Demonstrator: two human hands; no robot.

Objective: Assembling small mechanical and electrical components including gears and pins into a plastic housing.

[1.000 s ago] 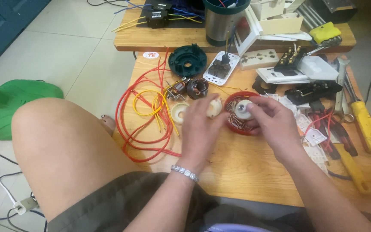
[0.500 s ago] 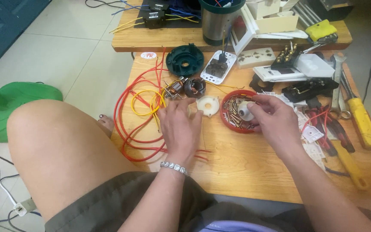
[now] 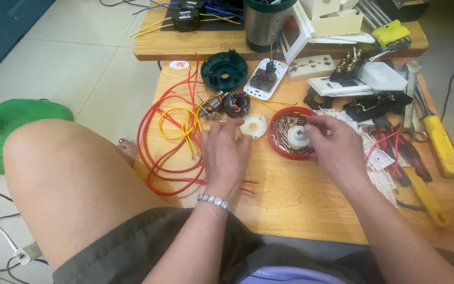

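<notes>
A low wooden table (image 3: 311,194) is spread with coils of red and yellow wire (image 3: 169,142), a dark green round housing (image 3: 224,69), a small motor armature (image 3: 212,104) and a red dish (image 3: 282,150) of small screws. Over that dish a white round part (image 3: 296,137) is pinched in the fingers of the right hand (image 3: 332,147), while the left hand (image 3: 224,152) is laid palm down, grasping nothing visible, just below a white plastic disc (image 3: 253,126). The step is probably best done with the part kept level and low above the dish, so that anything shaken loose is caught there.

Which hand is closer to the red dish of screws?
Right. The right hand is over the red dish, holding a small white round part; the left hand rests on the table beside it.
</notes>
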